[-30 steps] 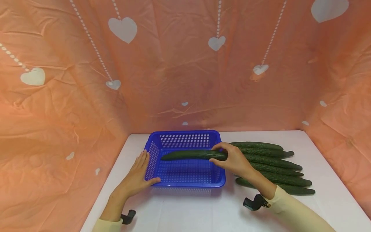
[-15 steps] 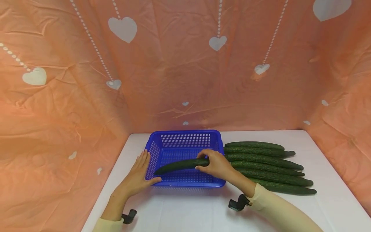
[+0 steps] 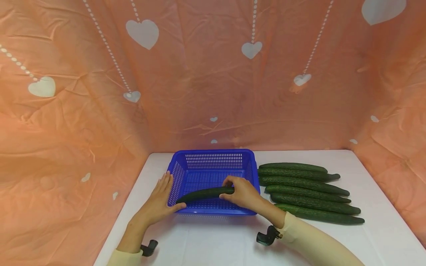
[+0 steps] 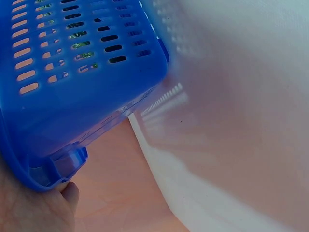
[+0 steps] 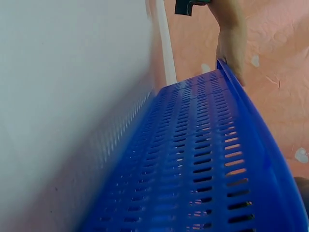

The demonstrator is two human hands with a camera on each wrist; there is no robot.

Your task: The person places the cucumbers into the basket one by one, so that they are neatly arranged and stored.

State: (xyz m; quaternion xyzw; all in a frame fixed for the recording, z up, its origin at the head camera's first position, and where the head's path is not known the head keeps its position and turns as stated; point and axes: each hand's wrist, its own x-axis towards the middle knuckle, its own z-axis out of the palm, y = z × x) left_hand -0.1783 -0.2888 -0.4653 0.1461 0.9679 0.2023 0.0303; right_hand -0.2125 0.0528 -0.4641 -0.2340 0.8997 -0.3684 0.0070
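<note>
Head view, left hand (image 3: 158, 203) straight-fingered on basket (image 3: 213, 151), right hand (image 3: 244, 193) gripping cucumber (image 3: 203, 193)

Blue on the basket (image 3: 214, 211), dark green on the cucumbers (image 3: 301, 183) (mottled on several), white on the table (image 3: 216, 242), orange with pale hearts (image 3: 144, 33) on the backdrop (image 3: 199, 81), cream on the sleeves (image 3: 314, 244).

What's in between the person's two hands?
A dark green cucumber, in the blue basket. It reaches from near the left hand to the right hand, which grips it. The head view shows this.
</note>
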